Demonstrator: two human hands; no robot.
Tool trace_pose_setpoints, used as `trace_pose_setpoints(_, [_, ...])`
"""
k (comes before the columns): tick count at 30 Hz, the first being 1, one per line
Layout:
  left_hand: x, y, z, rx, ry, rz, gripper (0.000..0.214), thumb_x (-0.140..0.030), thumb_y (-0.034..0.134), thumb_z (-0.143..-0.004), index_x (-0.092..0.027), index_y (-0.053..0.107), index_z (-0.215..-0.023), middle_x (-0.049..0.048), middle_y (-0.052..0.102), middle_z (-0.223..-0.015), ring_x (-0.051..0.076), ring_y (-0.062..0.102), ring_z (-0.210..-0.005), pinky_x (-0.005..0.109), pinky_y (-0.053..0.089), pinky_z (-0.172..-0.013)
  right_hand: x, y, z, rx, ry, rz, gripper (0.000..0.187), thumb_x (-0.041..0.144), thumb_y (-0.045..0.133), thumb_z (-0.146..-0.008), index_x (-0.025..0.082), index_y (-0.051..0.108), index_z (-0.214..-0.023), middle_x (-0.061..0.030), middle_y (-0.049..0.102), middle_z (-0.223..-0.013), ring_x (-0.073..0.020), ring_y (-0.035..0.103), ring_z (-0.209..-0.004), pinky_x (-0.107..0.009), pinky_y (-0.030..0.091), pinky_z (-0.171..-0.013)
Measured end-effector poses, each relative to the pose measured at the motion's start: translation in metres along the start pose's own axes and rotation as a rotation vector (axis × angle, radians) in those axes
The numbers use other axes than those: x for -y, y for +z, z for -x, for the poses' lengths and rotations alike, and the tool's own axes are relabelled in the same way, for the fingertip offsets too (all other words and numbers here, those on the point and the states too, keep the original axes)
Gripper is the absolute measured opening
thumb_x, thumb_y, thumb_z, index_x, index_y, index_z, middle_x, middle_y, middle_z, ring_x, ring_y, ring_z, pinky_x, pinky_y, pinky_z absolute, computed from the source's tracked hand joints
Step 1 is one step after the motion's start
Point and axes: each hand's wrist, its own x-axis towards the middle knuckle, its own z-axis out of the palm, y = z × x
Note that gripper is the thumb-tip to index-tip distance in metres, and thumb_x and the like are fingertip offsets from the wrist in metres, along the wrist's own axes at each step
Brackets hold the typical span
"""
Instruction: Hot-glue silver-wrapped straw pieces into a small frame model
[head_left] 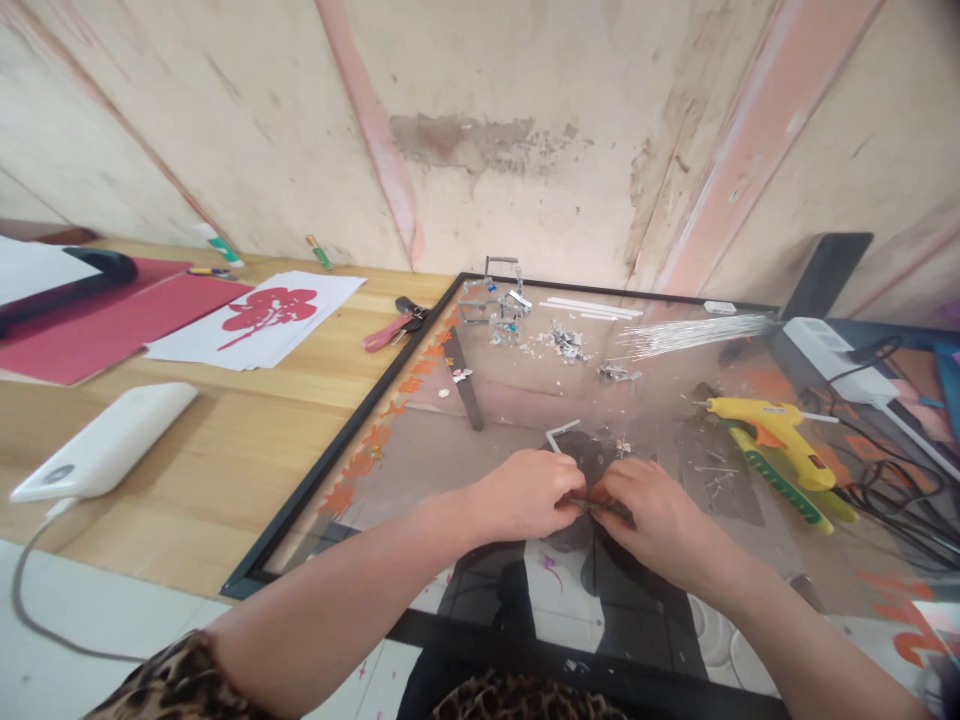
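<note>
Over the glass tabletop (517,410), my left hand (536,495) and my right hand (656,515) meet with fingers pinched. Between the fingertips is a small, thin, dark piece, mostly hidden, whose kind I cannot make out. Just beyond my left hand lies a bent whitish-grey strip (562,435). Tiny bits (621,446) lie past the fingertips. Farther back are a wire-like frame (491,305) with shiny silver and blue parts, a heap of silvery scraps (568,342) and a bundle of thin metal wires (697,335).
On the right lie a yellow glue gun (776,425), green-handled pliers (780,480), a white power strip (840,360) and tangled black cables (900,500). A white power bank (109,440), red papercut sheets (262,315) and pink-handled scissors (390,330) rest on the wooden table (247,470).
</note>
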Motion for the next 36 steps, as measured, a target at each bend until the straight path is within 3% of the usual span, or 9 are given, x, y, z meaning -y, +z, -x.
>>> trace_pose_setpoints(6, [-0.001, -0.002, 0.001, -0.066, -0.013, 0.061, 0.008, -0.021, 0.057, -0.076, -0.018, 0.063, -0.081, 0.0012, 0.062, -0.078, 0.013, 0.058, -0.073, 0.022, 0.042, -0.064, -0.001, -0.004, 0.000, -0.041, 0.004, -0.041, 0.007, 0.021, 0.054, -0.083, 0.021, 0.062, -0.084, -0.0029, 0.061, -0.084, -0.0186, 0.055, -0.083, -0.034, 0.040, -0.076])
trace_pose_setpoints(19, [0.001, -0.002, 0.001, -0.037, -0.011, 0.056, 0.009, -0.023, 0.061, -0.076, -0.019, 0.065, -0.083, 0.0007, 0.062, -0.076, 0.014, 0.058, -0.071, 0.023, 0.041, -0.063, -0.016, -0.009, 0.004, 0.001, 0.008, -0.008, 0.007, 0.021, 0.061, -0.078, 0.024, 0.063, -0.084, -0.0013, 0.063, -0.088, -0.0186, 0.057, -0.085, -0.034, 0.037, -0.077])
trace_pose_setpoints(36, [0.000, 0.000, 0.000, -0.025, -0.027, 0.054, 0.012, -0.018, 0.057, -0.075, -0.020, 0.065, -0.084, 0.0006, 0.062, -0.080, 0.014, 0.058, -0.074, 0.022, 0.042, -0.064, -0.002, -0.011, 0.001, 0.043, -0.033, -0.018, 0.012, 0.024, 0.055, -0.085, 0.025, 0.067, -0.084, -0.0009, 0.060, -0.083, -0.0171, 0.054, -0.084, -0.034, 0.034, -0.078])
